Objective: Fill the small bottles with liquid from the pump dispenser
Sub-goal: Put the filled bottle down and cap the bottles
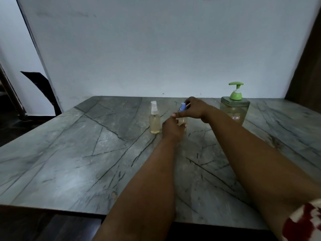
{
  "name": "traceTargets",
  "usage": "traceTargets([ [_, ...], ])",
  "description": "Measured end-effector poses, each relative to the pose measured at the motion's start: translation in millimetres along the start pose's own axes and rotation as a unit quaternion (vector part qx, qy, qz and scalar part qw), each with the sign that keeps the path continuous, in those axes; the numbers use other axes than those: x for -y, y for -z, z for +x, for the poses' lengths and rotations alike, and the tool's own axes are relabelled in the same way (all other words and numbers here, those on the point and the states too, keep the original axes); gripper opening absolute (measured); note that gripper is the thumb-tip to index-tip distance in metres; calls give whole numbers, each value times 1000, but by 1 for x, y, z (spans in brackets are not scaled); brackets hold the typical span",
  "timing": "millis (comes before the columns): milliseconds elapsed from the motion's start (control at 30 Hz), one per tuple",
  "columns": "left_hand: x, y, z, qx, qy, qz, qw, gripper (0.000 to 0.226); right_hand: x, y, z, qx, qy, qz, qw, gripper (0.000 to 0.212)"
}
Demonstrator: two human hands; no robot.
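A small white sticker (235, 117) on the front of the pump dispenser (234, 108), just right of the right hand's fingers (188, 101), reads "35" in red.

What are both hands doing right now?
Left hand: grips the small bottle body.
Right hand: pinches its blue spray cap.

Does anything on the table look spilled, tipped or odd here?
Nothing stands out. The white-capped bottle and pump dispenser stand upright; both hands hold the blue-capped bottle; no spill shows on the table.
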State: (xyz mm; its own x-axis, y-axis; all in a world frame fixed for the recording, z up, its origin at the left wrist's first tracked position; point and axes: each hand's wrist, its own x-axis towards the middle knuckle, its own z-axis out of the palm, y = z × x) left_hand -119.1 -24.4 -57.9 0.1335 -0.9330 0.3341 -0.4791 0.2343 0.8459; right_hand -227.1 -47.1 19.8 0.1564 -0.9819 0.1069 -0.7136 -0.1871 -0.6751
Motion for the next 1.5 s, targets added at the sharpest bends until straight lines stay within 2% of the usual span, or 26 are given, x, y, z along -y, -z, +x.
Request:
traceTargets([
  [67, -1, 1, -1, -2, -4, 1, 1000, 32, 1, 6, -5, 85, -18, 139, 986, 60],
  [100, 0, 1, -1, -2, -4, 0, 1000, 29, 1, 8, -6, 98, -13, 171, 980, 52],
  [167, 0, 0, -1, -1, -7, -1, 1000, 26, 0, 9, -3, 41, 14, 145, 989, 35],
  [233, -1, 1, -2, 4, -6, -3, 1000, 31, 1, 4, -3, -56, 32, 44, 997, 24],
  [300, -1, 1, -1, 12, -6, 3, 1000, 39, 1, -1, -1, -114, 29, -48, 992, 36],
  [367, -4, 1, -2, 22, -4, 20, 1000, 39, 3, -5, -2, -117, 17, -129, 985, 49],
  [400, -6, 1, -4, 25, -5, 29, 999, 36, 3, -4, -2, -96, 14, -126, 987, 49],
  [500, -7, 1, -6, 19, -4, 22, 1000, 27, -2, 6, -5, -5, 0, 102, 995, 39],
  [533, -7, 1, -7, 21, -3, 21, 1000, 26, -5, 9, -7, 3, 10, 125, 992, 34],
  [633, -9, 1, -10, 26, -6, 37, 999, 28, -11, 8, -5, -50, 41, 33, 997, 27],
  [700, -13, 3, -13, 32, -7, 56, 998, 24, -10, 3, -6, -86, 52, -9, 995, 32],
  [767, -19, 9, -16, 36, -16, 90, 995, 24, -7, 0, -9, -79, 66, -17, 995, 39],
  [900, -39, 42, -17, 18, -33, 169, 985, 48, -10, 1, -18, -23, 36, 40, 998, 69],
  [1000, -43, 78, -19, -41, -20, 192, 980, 35, -18, -3, -22, 11, 2, -32, 999, 87],
  [1067, -35, 99, -19, -106, 5, 177, 978, 30, -21, -9, -27, 8, -10, -50, 999, 85],
  [1100, -30, 107, -18, -120, 17, 172, 978, 36, -21, -12, -28, -1, -11, -58, 998, 82],
  [1133, -23, 112, -16, -108, 37, 170, 979, 52, -20, -16, -30, -10, -12, -69, 998, 78],
  [1200, -7, 113, -13, -36, 83, 151, 984, 92, -15, -24, -31, -16, -15, -97, 995, 71],
  [1233, 0, 112, -12, 2, 97, 130, 987, 102, -13, -28, -32, -17, -16, -107, 994, 67],
  [1267, 8, 109, -10, 30, 101, 111, 988, 102, -11, -33, -31, -20, -17, -106, 994, 63],
  [1333, 22, 105, -5, 60, 89, 108, 988, 83, -7, -44, -25, -29, -22, -90, 995, 56],
  [1433, 27, 93, 7, 44, 50, 118, 991, 37, 2, -59, -11, -37, -25, -78, 996, 51],
  [1500, 25, 80, 17, 29, 36, 113, 993, 24, 8, -67, 5, -49, -33, -74, 995, 48],
])
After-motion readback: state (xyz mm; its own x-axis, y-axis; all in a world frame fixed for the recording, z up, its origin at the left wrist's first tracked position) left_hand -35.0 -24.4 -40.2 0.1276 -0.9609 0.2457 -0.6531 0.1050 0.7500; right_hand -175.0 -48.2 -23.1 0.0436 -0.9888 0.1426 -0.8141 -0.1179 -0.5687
